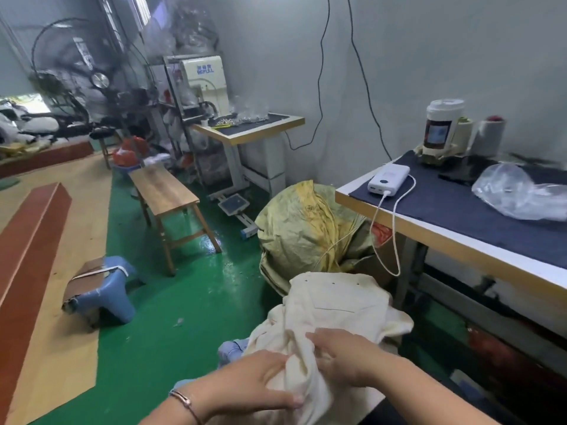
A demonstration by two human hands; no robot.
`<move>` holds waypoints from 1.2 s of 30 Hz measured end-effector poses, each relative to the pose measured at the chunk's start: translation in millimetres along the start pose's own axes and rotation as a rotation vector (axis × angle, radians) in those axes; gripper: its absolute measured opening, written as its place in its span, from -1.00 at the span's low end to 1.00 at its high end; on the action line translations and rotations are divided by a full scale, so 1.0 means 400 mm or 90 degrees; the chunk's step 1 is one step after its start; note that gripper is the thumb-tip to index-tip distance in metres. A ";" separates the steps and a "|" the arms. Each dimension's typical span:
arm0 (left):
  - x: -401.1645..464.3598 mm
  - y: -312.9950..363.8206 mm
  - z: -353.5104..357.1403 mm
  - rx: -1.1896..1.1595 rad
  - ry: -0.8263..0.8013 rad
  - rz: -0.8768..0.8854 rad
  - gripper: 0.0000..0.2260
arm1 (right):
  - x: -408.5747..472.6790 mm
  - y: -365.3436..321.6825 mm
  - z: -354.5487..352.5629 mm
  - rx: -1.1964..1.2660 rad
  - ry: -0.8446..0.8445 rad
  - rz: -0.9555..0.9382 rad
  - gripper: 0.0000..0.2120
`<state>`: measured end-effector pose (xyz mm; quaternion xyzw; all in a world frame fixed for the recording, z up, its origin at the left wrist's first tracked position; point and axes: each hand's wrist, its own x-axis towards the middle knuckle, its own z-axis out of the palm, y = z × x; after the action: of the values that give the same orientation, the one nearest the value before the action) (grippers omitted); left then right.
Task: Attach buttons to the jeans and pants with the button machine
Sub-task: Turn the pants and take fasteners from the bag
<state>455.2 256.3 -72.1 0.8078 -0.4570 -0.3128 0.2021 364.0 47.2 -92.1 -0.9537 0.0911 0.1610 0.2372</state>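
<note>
Cream-coloured pants [334, 305] lie bunched on my lap at the bottom centre, waistband with small holes turned away from me. My left hand [257, 381], a bracelet on its wrist, grips a fold of the cream cloth between thumb and fingers. My right hand [340, 357] presses on the cloth beside it, fingers curled into the fabric. A bit of blue denim [233, 348] peeks out under the cream pants. A white button machine [204, 84] stands on a small table [248, 133] at the back, far from both hands.
A dark-topped work table [460, 207] on the right holds a white power bank [388, 179] with a cable, a plastic bag [518, 194] and a cup. A yellow sack [303, 231] sits ahead. A wooden bench [162, 191] and a blue stool [104, 289] stand on the green floor.
</note>
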 end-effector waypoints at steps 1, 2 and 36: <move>0.009 0.017 -0.022 0.032 -0.018 -0.006 -0.40 | -0.015 0.001 -0.020 0.034 0.019 0.003 -0.57; 0.028 0.047 -0.050 0.059 -0.011 -0.006 -0.49 | -0.032 0.004 -0.042 0.061 0.040 0.010 -0.59; -0.030 1.091 0.984 0.211 -0.723 0.439 -0.68 | -1.531 0.137 0.429 0.354 0.376 1.234 -0.17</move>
<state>-87.9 32.2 -85.5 0.3474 -0.7649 -0.5317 -0.1074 -265.2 141.7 -44.1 -0.3859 0.9035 0.0163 0.1858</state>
